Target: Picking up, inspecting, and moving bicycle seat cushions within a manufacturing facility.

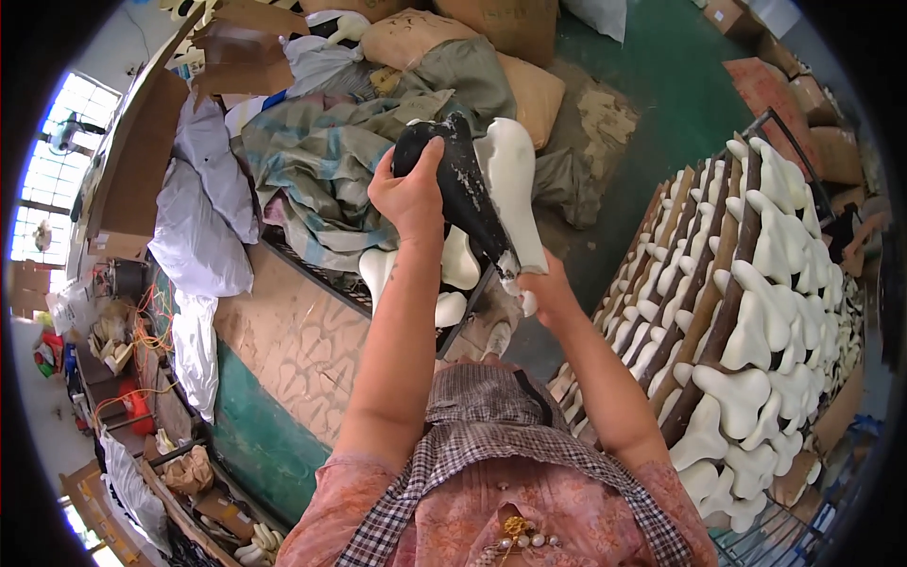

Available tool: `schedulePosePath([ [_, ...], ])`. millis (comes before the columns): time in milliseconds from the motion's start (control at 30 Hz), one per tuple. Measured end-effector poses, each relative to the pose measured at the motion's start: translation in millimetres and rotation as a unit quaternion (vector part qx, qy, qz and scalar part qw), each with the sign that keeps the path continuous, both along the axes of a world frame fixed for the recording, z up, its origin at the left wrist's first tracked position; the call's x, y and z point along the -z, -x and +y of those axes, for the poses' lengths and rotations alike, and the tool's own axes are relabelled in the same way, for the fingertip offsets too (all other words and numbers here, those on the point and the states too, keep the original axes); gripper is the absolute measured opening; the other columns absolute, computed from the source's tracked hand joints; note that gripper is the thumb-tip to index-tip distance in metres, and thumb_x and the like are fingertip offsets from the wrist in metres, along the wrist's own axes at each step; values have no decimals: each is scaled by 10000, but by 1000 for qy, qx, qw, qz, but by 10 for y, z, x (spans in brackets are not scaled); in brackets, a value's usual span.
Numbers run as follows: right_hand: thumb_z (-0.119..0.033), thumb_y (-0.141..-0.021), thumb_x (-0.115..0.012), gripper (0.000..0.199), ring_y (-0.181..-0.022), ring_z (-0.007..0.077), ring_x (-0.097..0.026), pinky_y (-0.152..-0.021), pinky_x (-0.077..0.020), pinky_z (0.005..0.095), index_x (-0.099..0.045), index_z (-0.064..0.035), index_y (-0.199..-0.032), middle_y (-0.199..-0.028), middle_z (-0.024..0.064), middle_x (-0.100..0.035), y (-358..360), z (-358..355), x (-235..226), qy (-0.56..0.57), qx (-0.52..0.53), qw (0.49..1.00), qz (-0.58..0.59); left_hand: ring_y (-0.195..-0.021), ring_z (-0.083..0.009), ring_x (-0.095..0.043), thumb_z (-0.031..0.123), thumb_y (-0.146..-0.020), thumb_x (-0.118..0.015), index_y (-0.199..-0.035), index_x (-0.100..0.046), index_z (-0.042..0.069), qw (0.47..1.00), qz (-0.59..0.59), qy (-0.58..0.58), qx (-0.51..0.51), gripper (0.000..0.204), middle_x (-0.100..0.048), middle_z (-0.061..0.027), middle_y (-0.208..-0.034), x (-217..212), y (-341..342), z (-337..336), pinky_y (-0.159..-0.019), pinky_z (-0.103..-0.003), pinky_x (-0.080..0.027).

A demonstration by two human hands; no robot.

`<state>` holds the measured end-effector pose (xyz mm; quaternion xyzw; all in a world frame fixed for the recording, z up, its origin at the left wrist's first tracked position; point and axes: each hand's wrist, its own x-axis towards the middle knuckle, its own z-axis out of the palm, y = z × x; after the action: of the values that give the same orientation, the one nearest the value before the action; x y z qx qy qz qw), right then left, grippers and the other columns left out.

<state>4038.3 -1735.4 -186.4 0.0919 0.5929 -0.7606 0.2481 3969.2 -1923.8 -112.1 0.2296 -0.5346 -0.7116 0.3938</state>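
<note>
The left hand (408, 194) grips the wide end of a black saddle mould (460, 184). The right hand (540, 288) pinches its thin end beside the white foam piece (513, 180). Hold both ends tight and steady.

One view only, so no overlap w/ another. Head cam sat on the person's head, fisheye, looking steeply down and fwd over the chest; apron filled the 6 o'clock edge. Both forearms ran up from there to frame centre, close to the lens. Green floor (661, 85) lay far off at 12 to 1 o'clock. Stacked rack (746, 312) sat near at 3 o'clock, windows (57, 161) bent at 9 o'clock.
</note>
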Motion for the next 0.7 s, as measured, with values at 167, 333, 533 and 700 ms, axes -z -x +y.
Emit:
schedulePosePath([
  [167, -26, -666, -607, 537, -655, 109, -522, -509, -430, 253, -492, -55, -1190, -859, 38, -538, -37, -105, -293, -20, -71, 997, 36, -612, -69, -545, 130, -661, -792, -852, -658, -45, 996, -20, 86, -7, 292, -635, -11, -720, -403, -198, 124, -586, -216, -456],
  [333, -38, -643, -623, 525, -622, 95, -500, -512, -425, 241, -510, -46, -1155, -831, 30, -523, -107, -156, -360, 1, -33, 996, 89, -605, -72, -550, 147, -663, -789, -867, -658, -43, 997, 21, 76, -8, 308, -633, -11, -707, -587, -293, 96, -581, -219, -462],
  [533, -9, -628, -594, 528, -737, 114, -519, -626, -442, 263, -528, -21, -1152, -896, 36, -548, -101, -50, -397, -39, -14, 994, 105, -608, -75, -552, 152, -664, -790, -877, -659, -41, 996, 28, 83, 6, 315, -632, -14, -706, -639, -299, 154, -584, -219, -463],
  [700, 14, -637, -584, 525, -796, 128, -552, -641, -488, 280, -516, -2, -1157, -957, 52, -566, -89, 46, -576, -52, -46, 990, 121, -607, -73, -548, 151, -665, -790, -854, -662, -41, 995, 31, 85, 29, 299, -632, -10, -704, -671, -160, 135, -593, -217, -462],
])
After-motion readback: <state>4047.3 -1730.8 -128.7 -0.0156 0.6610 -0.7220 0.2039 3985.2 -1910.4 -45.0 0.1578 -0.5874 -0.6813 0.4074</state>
